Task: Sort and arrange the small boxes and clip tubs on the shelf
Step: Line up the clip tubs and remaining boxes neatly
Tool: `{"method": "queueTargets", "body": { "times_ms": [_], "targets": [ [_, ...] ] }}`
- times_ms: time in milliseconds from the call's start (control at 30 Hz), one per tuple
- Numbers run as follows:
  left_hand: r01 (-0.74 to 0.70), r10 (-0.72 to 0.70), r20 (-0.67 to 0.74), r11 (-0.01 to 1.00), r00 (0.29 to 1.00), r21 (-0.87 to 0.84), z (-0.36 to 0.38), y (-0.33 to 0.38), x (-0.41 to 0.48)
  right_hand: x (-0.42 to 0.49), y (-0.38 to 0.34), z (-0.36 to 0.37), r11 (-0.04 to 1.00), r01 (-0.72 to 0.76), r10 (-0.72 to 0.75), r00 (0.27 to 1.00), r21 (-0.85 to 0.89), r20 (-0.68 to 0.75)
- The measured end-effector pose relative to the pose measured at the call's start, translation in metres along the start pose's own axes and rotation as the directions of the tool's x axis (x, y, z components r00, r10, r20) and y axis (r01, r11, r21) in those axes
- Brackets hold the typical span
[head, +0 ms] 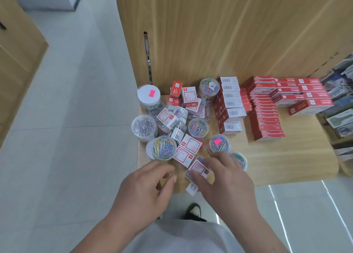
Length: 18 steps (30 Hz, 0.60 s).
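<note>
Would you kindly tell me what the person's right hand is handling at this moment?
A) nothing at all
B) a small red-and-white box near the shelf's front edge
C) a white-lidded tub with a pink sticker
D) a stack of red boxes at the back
B: the right hand pinches the small red-and-white box between thumb and forefinger near the front edge of the shelf, far from the white-lidded tub.

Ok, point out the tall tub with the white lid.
Head view, far left corner of the shelf: the white-lidded tub stands just behind the tub of silver clips.
</note>
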<state>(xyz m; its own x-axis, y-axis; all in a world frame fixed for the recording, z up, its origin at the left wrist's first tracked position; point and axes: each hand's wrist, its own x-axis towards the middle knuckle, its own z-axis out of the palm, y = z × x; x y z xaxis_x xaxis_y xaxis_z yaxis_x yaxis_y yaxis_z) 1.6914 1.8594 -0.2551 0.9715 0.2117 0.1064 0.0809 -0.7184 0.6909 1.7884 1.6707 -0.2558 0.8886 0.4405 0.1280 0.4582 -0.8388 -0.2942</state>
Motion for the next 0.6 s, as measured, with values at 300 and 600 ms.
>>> {"method": "queueTargets", "body": {
  "times_ms": [300,600],
  "targets": [
    [0.002,-0.125,0.315,0.932,0.941,0.362,0.034,0.015,0.014,0.037,0.008,0.023,0.961,0.263,-0.253,0.96,-0.082,0.117],
    [-0.171,0.068,0.224,0.861,0.972,0.479,0.043,0.006,0.003,0.039,0.027,0.011,0.948,0.303,-0.289,0.947,-0.094,0.142]
  ]
}}
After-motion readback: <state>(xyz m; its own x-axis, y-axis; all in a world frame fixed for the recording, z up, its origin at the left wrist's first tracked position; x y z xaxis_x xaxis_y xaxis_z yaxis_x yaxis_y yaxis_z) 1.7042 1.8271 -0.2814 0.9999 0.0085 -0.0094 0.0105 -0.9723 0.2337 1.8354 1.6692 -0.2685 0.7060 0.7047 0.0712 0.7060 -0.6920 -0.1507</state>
